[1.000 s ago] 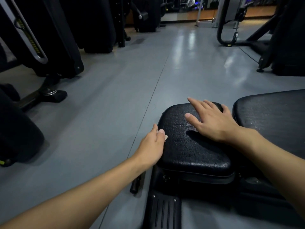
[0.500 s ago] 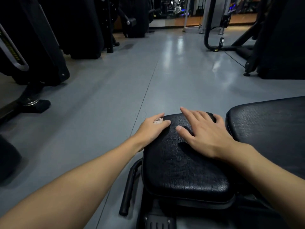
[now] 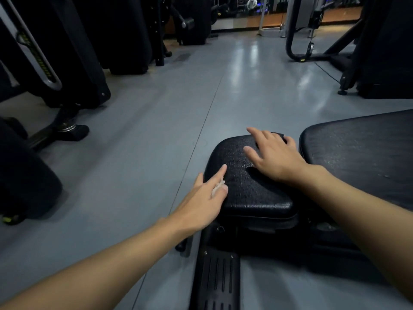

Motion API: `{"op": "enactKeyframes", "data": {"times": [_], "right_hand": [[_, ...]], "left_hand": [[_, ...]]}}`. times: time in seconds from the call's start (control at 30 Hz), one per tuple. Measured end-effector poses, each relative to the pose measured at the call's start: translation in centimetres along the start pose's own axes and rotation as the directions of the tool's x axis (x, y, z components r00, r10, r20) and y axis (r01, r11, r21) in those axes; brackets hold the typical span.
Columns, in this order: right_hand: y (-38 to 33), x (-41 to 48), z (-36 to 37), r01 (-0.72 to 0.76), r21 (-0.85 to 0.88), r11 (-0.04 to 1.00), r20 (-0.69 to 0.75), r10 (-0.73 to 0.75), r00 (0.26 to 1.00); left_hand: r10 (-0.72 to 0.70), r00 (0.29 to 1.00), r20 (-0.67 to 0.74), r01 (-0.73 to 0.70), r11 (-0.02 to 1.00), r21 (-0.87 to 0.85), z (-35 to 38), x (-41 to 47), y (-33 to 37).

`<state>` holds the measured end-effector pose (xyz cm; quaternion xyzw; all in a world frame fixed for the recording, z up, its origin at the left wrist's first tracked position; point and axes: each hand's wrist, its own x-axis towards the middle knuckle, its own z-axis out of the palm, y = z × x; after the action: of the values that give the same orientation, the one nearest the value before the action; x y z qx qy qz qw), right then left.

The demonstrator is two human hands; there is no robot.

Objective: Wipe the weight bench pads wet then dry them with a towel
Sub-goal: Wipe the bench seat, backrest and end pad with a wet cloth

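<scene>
Grey gym floor [image 3: 156, 130], dark machines [image 3: 73, 63] behind; black bench seat pad [image 3: 252, 193]; left hand [image 3: 201, 204] at pad's left edge, grip pinching white wipe [image 3: 218, 187]; right hand [image 3: 277, 157] flat on pad, grip apart

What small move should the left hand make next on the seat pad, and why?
Probably slide the left hand with its white wipe rightwards across the top of the seat pad. The wipe, held between thumb and forefinger, sits only at the pad's left edge, while the right hand rests flat on the far part, seemingly steadying it.
</scene>
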<state>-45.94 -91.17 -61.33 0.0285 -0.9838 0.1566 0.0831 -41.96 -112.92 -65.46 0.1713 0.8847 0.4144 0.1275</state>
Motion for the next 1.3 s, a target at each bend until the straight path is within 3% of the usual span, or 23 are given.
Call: {"op": "enactKeyframes", "data": {"times": [0.07,0.17,0.23,0.33,0.43,0.5,0.57,0.6,0.7,0.8,0.9,1.03,1.1,1.17,1.23,1.3], "right_hand": [[-0.4,-0.6,-0.1,0.01,0.014,1.0,-0.044,-0.009,0.999],[-0.8,-1.9,-0.1,0.033,0.039,0.999,-0.067,-0.03,0.997],[-1.1,-2.4,-0.4,0.011,0.164,0.986,-0.088,0.003,0.996],[-0.7,-2.9,-1.1,-0.081,0.487,0.869,-0.137,0.167,0.976],[-0.1,-3.7,-1.6,-0.113,0.54,0.834,-0.194,0.254,0.948],[-0.3,-4.7,-2.0,-0.07,0.555,0.829,-0.33,0.297,0.896],[-1.3,-6.0,-2.3,0.022,0.483,0.875,-0.449,0.226,0.865],[-1.8,-6.7,-2.2,0.055,0.445,0.894,-0.442,0.166,0.881],[-3.6,-8.4,-1.6,0.019,0.525,0.851,-0.239,0.126,0.963],[-4.4,-9.2,-1.1,-0.086,0.505,0.859,-0.106,0.16,0.981],[-4.8,-8.9,-1.0,-0.123,0.48,0.868,-0.1,0.194,0.976],[-5.7,-8.3,-0.7,-0.055,0.385,0.921,-0.088,0.096,0.991],[-5.6,-8.1,-0.4,0.051,0.249,0.967,-0.099,-0.027,0.995],[-5.2,-8.1,-0.2,0.104,0.225,0.969,-0.113,-0.08,0.99],[-4.5,-8.7,-0.3,0.112,0.256,0.96,-0.095,-0.091,0.991],[-3.9,-9.4,-1.0,0.068,0.43,0.9,-0.016,-0.067,0.998]], "left_hand": [[0.058,0.998,0.017,-0.06,0.985,0.163,0.0,-1.6,0.6],[0.171,0.983,-0.069,-0.142,0.94,0.311,-0.2,-2.2,2.3],[0.278,0.957,-0.088,-0.22,0.887,0.406,0.0,-1.5,3.6],[0.411,0.911,0.033,-0.376,0.796,0.474,1.0,0.2,4.7],[0.471,0.869,0.154,-0.463,0.662,0.589,1.7,1.6,4.8],[0.466,0.854,0.23,-0.511,0.675,0.532,1.4,2.3,5.1],[0.495,0.833,0.247,-0.552,0.719,0.423,0.3,2.8,5.2],[0.528,0.815,0.24,-0.58,0.726,0.369,-0.5,3.1,5.0],[0.552,0.785,0.281,-0.616,0.741,0.266,-2.9,3.8,2.9],[0.575,0.764,0.293,-0.645,0.703,0.302,-4.6,4.9,0.9],[0.556,0.814,0.169,-0.577,0.736,0.353,-5.3,5.9,0.0],[0.479,0.873,0.088,-0.487,0.864,0.131,-5.0,5.9,0.1],[0.495,0.867,0.054,-0.495,0.869,-0.019,-4.3,5.5,1.2],[0.529,0.846,0.069,-0.522,0.847,-0.102,-3.7,4.8,2.1],[0.56,0.821,0.111,-0.554,0.828,-0.085,-3.5,4.0,2.6],[0.601,0.785,0.151,-0.61,0.792,0.018,-3.7,2.9,2.5]]}}
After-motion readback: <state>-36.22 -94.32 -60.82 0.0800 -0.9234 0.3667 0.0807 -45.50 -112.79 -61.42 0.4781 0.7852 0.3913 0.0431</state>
